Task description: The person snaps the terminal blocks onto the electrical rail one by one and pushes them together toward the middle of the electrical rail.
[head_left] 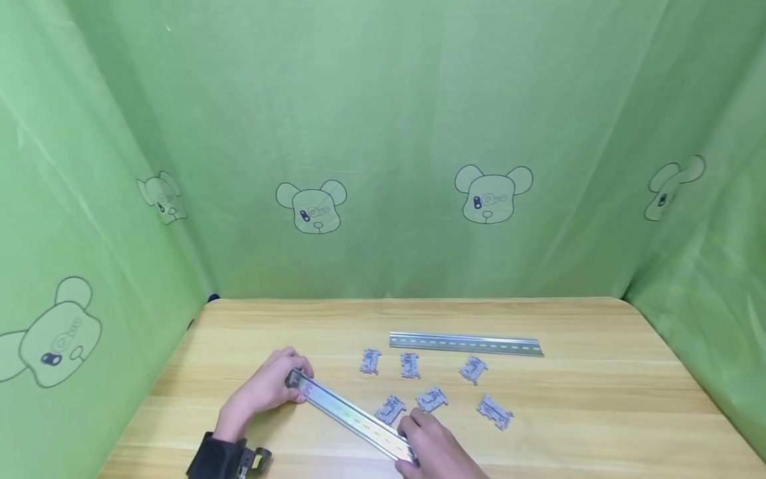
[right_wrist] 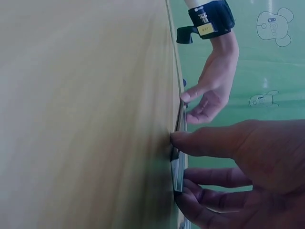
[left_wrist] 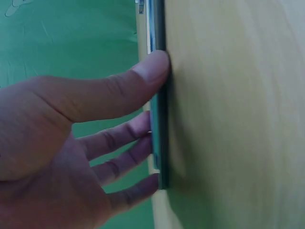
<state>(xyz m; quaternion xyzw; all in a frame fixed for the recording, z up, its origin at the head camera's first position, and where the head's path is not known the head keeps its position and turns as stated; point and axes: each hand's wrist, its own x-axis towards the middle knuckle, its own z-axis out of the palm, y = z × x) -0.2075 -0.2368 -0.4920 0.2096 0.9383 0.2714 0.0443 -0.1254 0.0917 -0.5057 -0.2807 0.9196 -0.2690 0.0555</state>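
A slotted metal DIN rail (head_left: 353, 418) slants across the near part of the table, held by both hands. My left hand (head_left: 276, 379) grips its far left end, where a small dark piece (head_left: 293, 378) shows beside the fingers. In the left wrist view the thumb (left_wrist: 155, 67) lies on one edge of the rail and the fingertips on the other. At the near right end, my right hand (head_left: 432, 444) pinches the rail between thumb and fingers. Just beyond this rail lie two grey terminal blocks (head_left: 390, 409) (head_left: 431, 399), close to the right hand.
A second slotted DIN rail (head_left: 467, 343) lies toward the back of the wooden table (head_left: 598, 399). Between the rails and to the right are several more grey terminal blocks (head_left: 409, 365). Green curtains (head_left: 389, 133) with bear-head drawings enclose the table's back and sides.
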